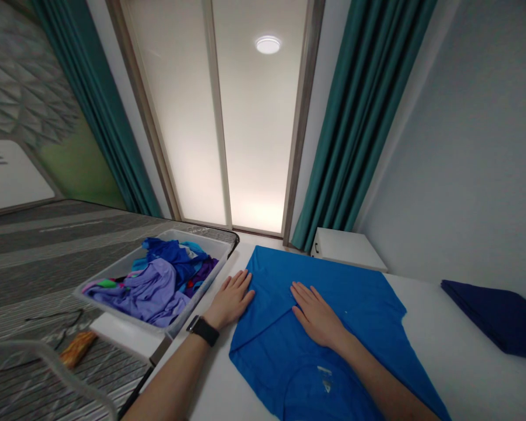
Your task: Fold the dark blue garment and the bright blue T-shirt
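I see the blue shirt (359,304) lying on the white table (442,345), collar (305,362) toward the wearer, long axis running toward the pale doors (256,146). Left hand (231,302) at its edge, right hand (316,314) mid-cloth — both flat, grasping nothing. Teal curtains (362,117) flank the doors.

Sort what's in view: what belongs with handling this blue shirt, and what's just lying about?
In the job: blue shirt, left hand, right hand, white surface; probably clothes bin, navy cloth.
Apparently lying about: orange-brown object, white cabinet.
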### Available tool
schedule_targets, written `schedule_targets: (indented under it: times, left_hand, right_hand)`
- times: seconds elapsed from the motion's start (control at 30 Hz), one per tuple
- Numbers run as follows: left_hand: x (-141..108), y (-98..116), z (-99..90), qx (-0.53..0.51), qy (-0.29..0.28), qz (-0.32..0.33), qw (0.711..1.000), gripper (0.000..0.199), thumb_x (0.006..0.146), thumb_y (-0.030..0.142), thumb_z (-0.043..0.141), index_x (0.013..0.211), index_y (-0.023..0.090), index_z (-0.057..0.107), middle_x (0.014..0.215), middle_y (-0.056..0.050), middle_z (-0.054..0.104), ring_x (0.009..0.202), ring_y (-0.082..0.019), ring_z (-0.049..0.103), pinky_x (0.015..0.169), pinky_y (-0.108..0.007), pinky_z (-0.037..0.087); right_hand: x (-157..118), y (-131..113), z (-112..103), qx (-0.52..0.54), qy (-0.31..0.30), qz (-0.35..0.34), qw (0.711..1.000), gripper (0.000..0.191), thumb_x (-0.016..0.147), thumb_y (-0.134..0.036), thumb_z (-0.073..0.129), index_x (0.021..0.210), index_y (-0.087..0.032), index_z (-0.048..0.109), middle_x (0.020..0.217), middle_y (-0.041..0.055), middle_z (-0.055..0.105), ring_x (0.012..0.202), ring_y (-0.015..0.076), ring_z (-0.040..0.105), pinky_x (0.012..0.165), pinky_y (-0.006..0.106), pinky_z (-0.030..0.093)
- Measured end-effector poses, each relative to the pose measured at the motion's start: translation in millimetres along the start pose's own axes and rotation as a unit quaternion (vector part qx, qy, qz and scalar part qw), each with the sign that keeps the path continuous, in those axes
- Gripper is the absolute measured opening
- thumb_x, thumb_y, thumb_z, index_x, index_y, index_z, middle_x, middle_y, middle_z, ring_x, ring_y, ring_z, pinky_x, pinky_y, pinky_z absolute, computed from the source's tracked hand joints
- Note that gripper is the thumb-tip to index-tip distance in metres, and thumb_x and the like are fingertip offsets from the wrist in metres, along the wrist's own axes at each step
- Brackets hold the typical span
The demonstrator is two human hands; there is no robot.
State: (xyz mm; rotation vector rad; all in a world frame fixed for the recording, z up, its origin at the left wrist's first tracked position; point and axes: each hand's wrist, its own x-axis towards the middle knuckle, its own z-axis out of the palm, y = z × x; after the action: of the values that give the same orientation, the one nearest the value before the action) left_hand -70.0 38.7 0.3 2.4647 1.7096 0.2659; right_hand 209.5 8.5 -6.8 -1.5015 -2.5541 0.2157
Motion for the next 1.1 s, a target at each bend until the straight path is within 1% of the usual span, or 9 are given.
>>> schedule_targets:
  times: [0.2, 0.3, 0.4, 0.57, 0.7, 0.8, 0.9, 1.0, 1.1]
  left_hand:
    - [5.8, -8.9, 5.4, 0.002, 0.028, -0.002, 1.000, 0.049, 0.101, 0.036, 0.027, 0.146, 0.021, 0.038, 0.154, -0.009, 0.035, 0.142, -0.021, 0.031, 0.117, -0.046, 0.022]
    - [6.7, -10.3, 6.8, 0.006, 0.037, -0.001, 0.999, 0.049, 0.100, 0.037, 0.030, 0.145, 0.022, 0.039, 0.153, -0.008, 0.037, 0.142, -0.021, 0.032, 0.116, -0.046, 0.023]
    - [6.2, -9.2, 4.7, -0.004, 0.046, -0.002, 0.999, 0.050, 0.101, 0.041, 0.028, 0.146, 0.022, 0.038, 0.154, -0.009, 0.036, 0.143, -0.021, 0.030, 0.117, -0.046, 0.022]
    - [1.7, 2.7, -1.8, -0.027, 0.055, 0.070, 0.996, 0.054, 0.102, 0.042, 0.026, 0.152, 0.021, 0.026, 0.158, -0.007, 0.024, 0.146, -0.020, 0.021, 0.118, -0.043, 0.020]
    - [-2.9, 12.1, -0.5, -0.004, 0.024, 0.089, 0.996, 0.057, 0.100, 0.045, 0.031, 0.151, 0.020, 0.028, 0.159, -0.008, 0.024, 0.146, -0.021, 0.020, 0.119, -0.045, 0.019]
    - [-4.2, 14.3, 1.3, 0.006, 0.001, 0.080, 0.997, 0.057, 0.100, 0.048, 0.029, 0.149, 0.019, 0.033, 0.157, -0.009, 0.027, 0.146, -0.022, 0.022, 0.118, -0.046, 0.019]
    - [-4.5, 14.8, 0.3, 0.006, -0.009, 0.077, 0.997, 0.060, 0.100, 0.052, 0.027, 0.149, 0.019, 0.034, 0.157, -0.009, 0.026, 0.146, -0.023, 0.021, 0.118, -0.048, 0.019]
    - [-5.0, 15.5, -2.1, 0.008, -0.021, 0.072, 0.997, 0.063, 0.099, 0.055, 0.028, 0.150, 0.019, 0.031, 0.158, -0.010, 0.023, 0.146, -0.024, 0.020, 0.119, -0.048, 0.018]
    - [-5.5, 16.1, -3.6, 0.011, -0.027, 0.073, 0.997, 0.062, 0.098, 0.057, 0.028, 0.150, 0.024, 0.031, 0.158, -0.008, 0.022, 0.147, -0.023, 0.018, 0.119, -0.048, 0.017]
  right_hand:
    - [0.4, 1.3, 1.3, -0.003, 0.002, -0.002, 1.000, 0.061, 0.101, -0.053, 0.016, 0.152, -0.020, 0.026, 0.158, 0.0053, 0.024, 0.146, 0.0200, 0.018, 0.120, 0.046, 0.013]
    - [0.4, 0.0, -4.4, 0.006, -0.007, -0.006, 1.000, 0.060, 0.101, -0.052, 0.018, 0.152, -0.022, 0.025, 0.158, 0.0049, 0.025, 0.146, 0.0206, 0.019, 0.120, 0.047, 0.014]
    - [-1.2, -7.0, -14.1, 0.021, -0.010, -0.037, 0.999, 0.057, 0.101, -0.048, 0.022, 0.153, -0.024, 0.024, 0.158, 0.0041, 0.023, 0.146, 0.0203, 0.019, 0.120, 0.046, 0.015]
    - [-6.2, -24.9, -21.9, 0.040, -0.035, -0.094, 0.994, 0.056, 0.102, -0.046, 0.025, 0.153, -0.025, 0.022, 0.159, 0.0019, 0.021, 0.146, 0.0199, 0.015, 0.120, 0.047, 0.012]
    - [-7.2, -27.6, -20.8, 0.067, -0.054, -0.088, 0.992, 0.053, 0.101, -0.046, 0.028, 0.149, -0.024, 0.034, 0.156, 0.0040, 0.030, 0.144, 0.0217, 0.024, 0.119, 0.047, 0.016]
    - [-4.6, -22.0, -24.1, 0.086, -0.003, -0.069, 0.994, 0.045, 0.101, -0.040, 0.032, 0.137, -0.022, 0.052, 0.144, 0.0065, 0.049, 0.133, 0.0213, 0.042, 0.114, 0.041, 0.028]
    - [-1.4, -14.3, -29.0, 0.068, 0.044, -0.035, 0.996, 0.035, 0.100, -0.031, 0.037, 0.122, -0.020, 0.062, 0.121, 0.0089, 0.064, 0.113, 0.0222, 0.055, 0.099, 0.038, 0.041]
    - [-0.1, -9.1, -30.7, 0.041, 0.061, -0.027, 0.997, 0.025, 0.097, -0.023, 0.043, 0.111, -0.021, 0.064, 0.107, 0.0080, 0.065, 0.101, 0.0225, 0.057, 0.089, 0.038, 0.043]
    - [-1.0, -8.8, -29.9, 0.033, 0.064, -0.036, 0.997, 0.020, 0.092, -0.016, 0.051, 0.107, -0.021, 0.063, 0.104, 0.0067, 0.064, 0.099, 0.0227, 0.055, 0.086, 0.037, 0.042]
